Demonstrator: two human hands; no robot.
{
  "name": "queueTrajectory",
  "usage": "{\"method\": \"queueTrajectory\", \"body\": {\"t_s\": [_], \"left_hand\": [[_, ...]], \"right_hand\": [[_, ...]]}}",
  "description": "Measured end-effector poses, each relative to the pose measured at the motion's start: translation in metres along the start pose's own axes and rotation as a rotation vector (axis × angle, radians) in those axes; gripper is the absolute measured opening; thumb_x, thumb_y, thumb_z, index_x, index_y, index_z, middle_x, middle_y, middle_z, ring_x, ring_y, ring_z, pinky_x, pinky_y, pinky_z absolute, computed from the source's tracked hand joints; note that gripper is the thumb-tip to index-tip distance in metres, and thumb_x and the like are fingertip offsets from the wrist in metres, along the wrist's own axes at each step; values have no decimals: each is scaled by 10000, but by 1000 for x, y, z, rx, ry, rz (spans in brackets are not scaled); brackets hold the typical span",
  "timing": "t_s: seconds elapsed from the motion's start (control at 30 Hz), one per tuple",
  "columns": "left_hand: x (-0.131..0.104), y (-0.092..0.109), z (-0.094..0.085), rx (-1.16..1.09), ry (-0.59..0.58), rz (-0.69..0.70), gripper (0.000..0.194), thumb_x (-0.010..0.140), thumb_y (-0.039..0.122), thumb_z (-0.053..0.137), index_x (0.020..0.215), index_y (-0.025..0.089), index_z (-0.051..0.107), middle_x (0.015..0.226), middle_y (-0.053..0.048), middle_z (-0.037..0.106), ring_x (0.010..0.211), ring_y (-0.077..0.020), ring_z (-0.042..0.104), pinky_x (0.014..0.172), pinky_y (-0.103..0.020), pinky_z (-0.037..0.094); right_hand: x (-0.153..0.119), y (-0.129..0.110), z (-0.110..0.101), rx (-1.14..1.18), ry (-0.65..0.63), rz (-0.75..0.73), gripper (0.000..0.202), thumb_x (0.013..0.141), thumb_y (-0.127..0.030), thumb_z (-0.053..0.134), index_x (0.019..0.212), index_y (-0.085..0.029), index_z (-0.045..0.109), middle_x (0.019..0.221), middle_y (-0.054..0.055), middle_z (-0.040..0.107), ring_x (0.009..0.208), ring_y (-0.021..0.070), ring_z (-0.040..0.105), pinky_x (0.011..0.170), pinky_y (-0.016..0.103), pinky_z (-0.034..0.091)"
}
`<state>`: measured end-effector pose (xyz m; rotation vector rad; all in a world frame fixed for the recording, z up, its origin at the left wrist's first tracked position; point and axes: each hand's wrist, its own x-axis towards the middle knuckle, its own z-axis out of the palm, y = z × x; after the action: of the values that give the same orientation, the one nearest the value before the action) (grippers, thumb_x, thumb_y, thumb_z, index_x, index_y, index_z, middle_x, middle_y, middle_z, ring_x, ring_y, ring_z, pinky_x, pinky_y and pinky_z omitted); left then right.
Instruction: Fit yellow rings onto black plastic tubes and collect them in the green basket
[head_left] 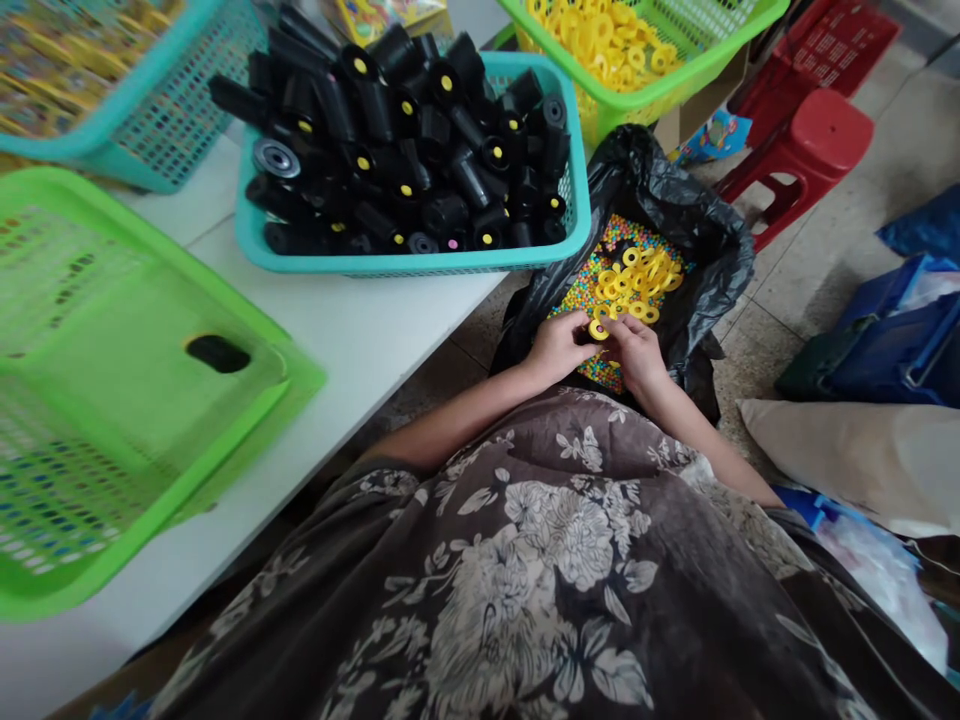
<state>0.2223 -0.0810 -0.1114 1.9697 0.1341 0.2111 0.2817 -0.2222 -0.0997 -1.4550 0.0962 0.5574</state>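
Observation:
My left hand [559,346] and my right hand [637,352] meet over a container lined with a black plastic bag [720,230]. Between their fingertips is a small yellow ring-shaped plastic part [598,330] with a dark centre, pinched from both sides. Anything beneath it is hidden by my fingers. Below and just beyond my hands, many small coloured beads [574,293] fill the container. A heap of loose yellow ring parts [637,275] lies on the beads, close to my right fingers.
A turquoise basket [412,263] of black plastic tubes [435,130] stands on the white table [360,340]. Left of it is a green basket [150,400] holding one black piece [217,353]. Another green basket [645,98] holds yellow rings. A red stool [832,140] stands at right.

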Motion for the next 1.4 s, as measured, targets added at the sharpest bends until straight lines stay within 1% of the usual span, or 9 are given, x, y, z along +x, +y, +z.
{"method": "queueTrajectory", "body": {"t_s": [0.13, 0.27, 0.37, 0.5, 0.73, 0.83, 1.0, 1.2, 1.4], "left_hand": [[-3, -2, 3, -179, 31, -35, 372, 785, 403, 835, 752, 196, 528, 702, 43, 524, 682, -122, 474, 628, -257, 379], [-2, 2, 2, -309, 32, -66, 384, 760, 416, 872, 814, 189, 568, 750, 34, 580, 711, -118, 532, 652, -252, 429], [-2, 9, -4, -426, -78, -163, 365, 790, 407, 845, 975, 204, 604, 790, 29, 620, 683, -115, 592, 587, -228, 436], [-5, 18, -13, -583, -218, -299, 349, 941, 554, 650, 1047, 233, 567, 839, 18, 629, 560, -100, 619, 444, -210, 387], [-13, 22, -4, -571, -133, -304, 402, 975, 607, 632, 951, 222, 518, 686, 50, 531, 471, -75, 515, 397, -204, 314], [-14, 21, -3, -567, -92, -284, 429, 970, 630, 638, 945, 219, 517, 673, 56, 516, 468, -70, 499, 389, -194, 314], [-14, 22, -8, -545, -69, -221, 454, 972, 669, 613, 1014, 225, 529, 630, 63, 517, 474, -85, 522, 398, -181, 346], [-15, 31, -11, -591, -135, -262, 426, 985, 652, 588, 1028, 236, 503, 678, 59, 576, 465, -91, 571, 384, -176, 340], [-15, 36, -3, -660, -26, -247, 405, 972, 600, 623, 912, 226, 480, 620, 79, 484, 413, -51, 442, 375, -171, 272]], "right_hand": [[-2, 0, 3, -18, -56, -39, 493, 605, -613, 872, 709, -257, 547, 617, -65, 606, 493, 113, 520, 458, 273, 469], [-3, -3, 5, 19, -11, -105, 470, 622, -575, 869, 715, -254, 539, 683, -58, 635, 537, 107, 523, 491, 266, 478], [-6, -7, 5, 19, 28, -162, 476, 628, -565, 871, 705, -254, 518, 673, -62, 623, 555, 111, 544, 505, 258, 466], [-11, -10, 5, -77, 7, -230, 451, 670, -588, 850, 753, -262, 550, 661, -65, 610, 564, 126, 576, 540, 274, 466], [-11, -5, 12, 37, 3, -182, 468, 613, -538, 898, 725, -253, 544, 616, -84, 571, 490, 97, 491, 478, 258, 423], [-10, -2, 12, 61, -7, -160, 530, 605, -606, 916, 747, -252, 547, 622, -88, 579, 487, 92, 502, 465, 247, 413], [-14, -4, 8, -35, -97, -142, 578, 698, -778, 817, 809, -257, 593, 615, -54, 600, 517, 115, 536, 449, 253, 360], [-20, -12, 13, 6, -109, -231, 545, 700, -697, 858, 800, -268, 537, 608, -86, 527, 468, 85, 450, 447, 251, 348], [-14, -2, 20, 103, -77, -197, 521, 691, -643, 854, 808, -272, 508, 599, -102, 485, 432, 69, 376, 406, 244, 272]]}}
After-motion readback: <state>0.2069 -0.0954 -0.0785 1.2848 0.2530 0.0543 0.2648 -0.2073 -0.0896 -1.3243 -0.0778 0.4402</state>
